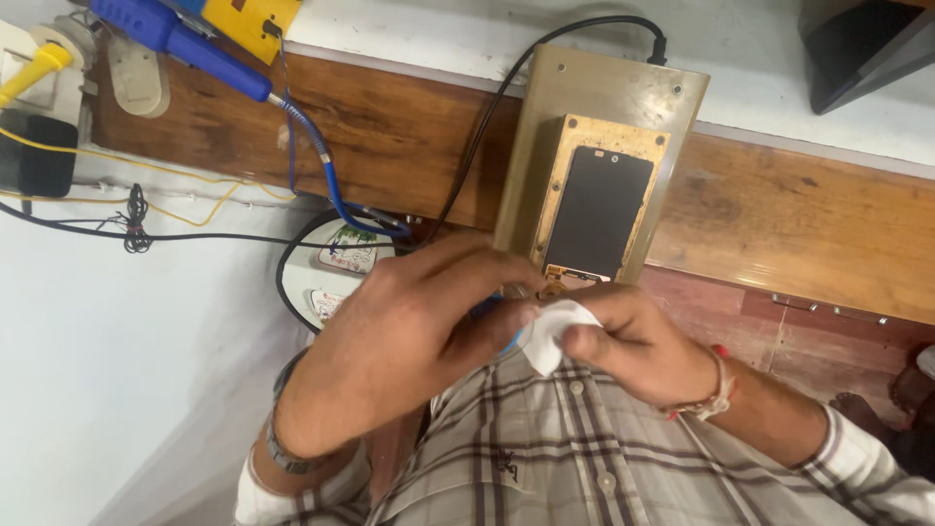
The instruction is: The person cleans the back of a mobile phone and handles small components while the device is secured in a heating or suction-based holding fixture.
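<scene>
White wipe (551, 336) pinched in right hand (633, 341) fingers; left hand (409, 336) fingers curled around something blue, mostly hidden. Dark screen panel (596, 209) close behind could be knocked.

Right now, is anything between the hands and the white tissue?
No. The right hand pinches the white tissue directly, and the left hand presses against it from the other side. Nothing visible sits between them.

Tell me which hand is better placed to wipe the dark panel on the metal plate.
Probably the right hand: it pinches the white wipe and sits just below the dark panel on the metal plate. The left hand is curled farther aside.
</scene>
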